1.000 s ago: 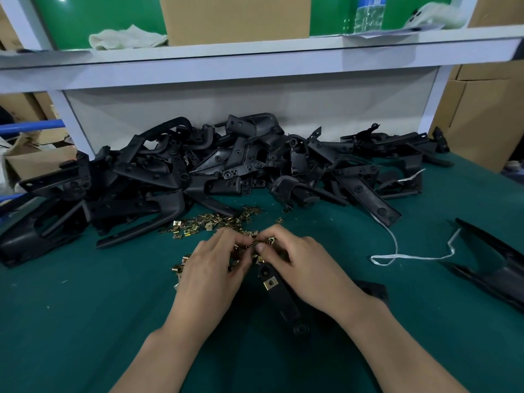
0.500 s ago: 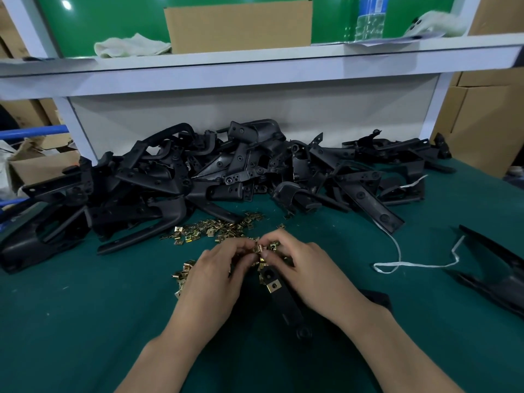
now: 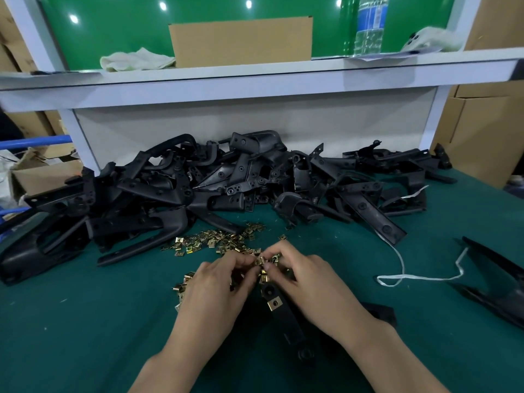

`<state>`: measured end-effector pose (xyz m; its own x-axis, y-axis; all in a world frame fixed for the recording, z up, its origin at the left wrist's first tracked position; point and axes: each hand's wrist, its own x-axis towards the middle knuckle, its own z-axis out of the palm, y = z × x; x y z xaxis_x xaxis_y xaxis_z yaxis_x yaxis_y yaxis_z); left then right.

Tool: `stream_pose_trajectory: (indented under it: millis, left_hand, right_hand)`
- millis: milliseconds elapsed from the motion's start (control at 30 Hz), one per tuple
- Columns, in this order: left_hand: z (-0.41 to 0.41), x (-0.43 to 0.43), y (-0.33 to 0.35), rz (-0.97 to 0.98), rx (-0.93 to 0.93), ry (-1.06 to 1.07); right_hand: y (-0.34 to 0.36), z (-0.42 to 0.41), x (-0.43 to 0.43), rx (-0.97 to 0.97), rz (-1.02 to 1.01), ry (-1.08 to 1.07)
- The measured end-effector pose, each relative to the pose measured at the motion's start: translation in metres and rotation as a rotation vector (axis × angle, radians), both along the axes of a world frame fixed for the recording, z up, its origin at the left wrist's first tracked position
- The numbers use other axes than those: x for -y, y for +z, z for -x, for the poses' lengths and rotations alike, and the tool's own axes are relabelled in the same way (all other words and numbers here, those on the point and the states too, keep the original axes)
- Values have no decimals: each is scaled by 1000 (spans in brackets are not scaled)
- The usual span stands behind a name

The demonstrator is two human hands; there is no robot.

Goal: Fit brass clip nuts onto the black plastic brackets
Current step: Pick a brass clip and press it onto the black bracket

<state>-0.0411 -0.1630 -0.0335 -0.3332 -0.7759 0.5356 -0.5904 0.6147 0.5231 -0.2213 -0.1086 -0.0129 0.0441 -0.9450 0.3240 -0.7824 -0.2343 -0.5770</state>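
Fingers (image 3: 241,260) of the left hand (image 3: 209,290) and right hand (image 3: 309,282) are curling close together, pinching a nut (image 3: 259,261) just above the far end of a bracket (image 3: 286,319) lying on the worktop (image 3: 85,321). A second nut (image 3: 274,303) is sitting clipped on it. Loose nuts (image 3: 215,242) are lying beyond, before the bracket pile (image 3: 226,180).

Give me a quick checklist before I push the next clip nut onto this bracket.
1. Bracket lies on the mat: ok.
2. One fitted nut sits on its bar: ok.
3. Left hand and right hand pinch the next nut: ok.
4. Next nut's opening faces the bracket edge: cannot tell.
5. Loose nuts lie beside the hands: ok.
6. White string lies apart from the bracket: ok.
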Motion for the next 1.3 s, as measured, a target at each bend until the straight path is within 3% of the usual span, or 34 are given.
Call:
stream_pose_trajectory:
  millis: [533, 1167, 1300]
  left_hand:
    - [-3, 6, -4, -122, -75, -69]
    - [-17, 11, 1, -73, 67, -178]
    - [-24, 14, 2, -112, 15, -134]
  right_hand:
    - [-5, 2, 1, -31, 67, 30]
    - [-5, 5, 4, 36, 28, 78]
    - [-4, 15, 3, 97, 22, 36]
